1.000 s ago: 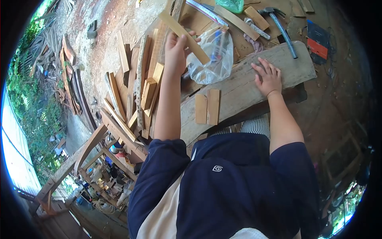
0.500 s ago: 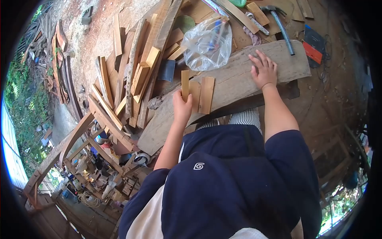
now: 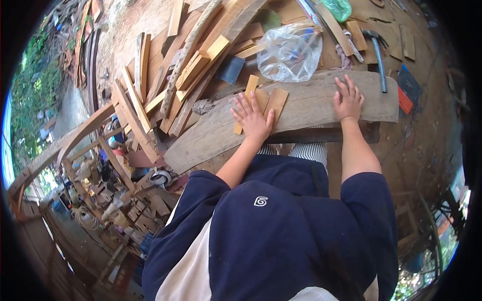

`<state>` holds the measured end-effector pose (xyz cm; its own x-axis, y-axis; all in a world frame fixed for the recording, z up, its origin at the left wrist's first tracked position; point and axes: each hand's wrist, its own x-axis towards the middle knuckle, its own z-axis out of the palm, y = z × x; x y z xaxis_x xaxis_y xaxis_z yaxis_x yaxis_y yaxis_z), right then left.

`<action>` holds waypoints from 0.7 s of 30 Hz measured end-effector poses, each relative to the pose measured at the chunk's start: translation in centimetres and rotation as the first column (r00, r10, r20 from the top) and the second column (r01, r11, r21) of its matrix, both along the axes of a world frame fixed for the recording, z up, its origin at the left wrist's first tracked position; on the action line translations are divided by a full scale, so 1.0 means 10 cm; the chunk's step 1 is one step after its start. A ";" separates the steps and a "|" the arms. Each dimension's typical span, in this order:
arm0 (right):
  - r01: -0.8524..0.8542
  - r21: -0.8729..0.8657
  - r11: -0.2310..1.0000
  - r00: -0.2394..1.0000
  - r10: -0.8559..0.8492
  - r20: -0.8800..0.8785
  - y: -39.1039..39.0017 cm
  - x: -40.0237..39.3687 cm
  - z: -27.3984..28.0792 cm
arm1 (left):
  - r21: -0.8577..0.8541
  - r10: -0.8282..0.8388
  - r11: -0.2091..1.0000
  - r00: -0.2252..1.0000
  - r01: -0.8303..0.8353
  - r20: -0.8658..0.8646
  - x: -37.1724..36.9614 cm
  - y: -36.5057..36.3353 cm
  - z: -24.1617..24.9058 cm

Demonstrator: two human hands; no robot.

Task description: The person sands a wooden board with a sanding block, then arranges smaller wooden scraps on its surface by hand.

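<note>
In front of me lies a long, weathered wooden plank (image 3: 311, 103). My left hand (image 3: 252, 118) rests with fingers spread over small wood pieces on it. Beneath and beside those fingers is a narrow yellowish wood strip (image 3: 251, 86). A browner wood piece (image 3: 277, 102) lies just right of the hand, and another piece between them is partly covered. My right hand (image 3: 349, 102) lies open on the plank's right part, holding nothing. Beyond it, a hammer (image 3: 380, 65) with a blue handle reaches down over the plank's far edge.
A clear plastic bag (image 3: 290, 52) lies behind the plank. Long wood strips (image 3: 193, 70) are heaped at the left. A dark and red flat object (image 3: 408, 90) sits right of the plank, and a green plastic bag (image 3: 337, 9) is at the back. A wooden frame (image 3: 108, 150) stands lower left.
My left hand has let go of the narrow strip and now lies spread over the pieces. The strip is tilted beside the others. The camera view has shifted; my right hand stays on the plank.
</note>
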<state>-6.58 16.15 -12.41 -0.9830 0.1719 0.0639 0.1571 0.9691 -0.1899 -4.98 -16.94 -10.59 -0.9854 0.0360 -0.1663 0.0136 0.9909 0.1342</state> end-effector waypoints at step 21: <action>-0.003 0.045 0.999 1.000 0.003 0.020 0.05 0.00 -0.09 | 0.063 -0.006 0.998 1.000 0.007 -0.026 0.22 0.13 0.06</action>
<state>-6.53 16.61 -13.30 -0.9847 0.1663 0.0524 0.1574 0.9772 -0.1428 -2.74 -15.63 -9.99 -0.9891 0.0518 -0.1379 0.0241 0.9804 0.1955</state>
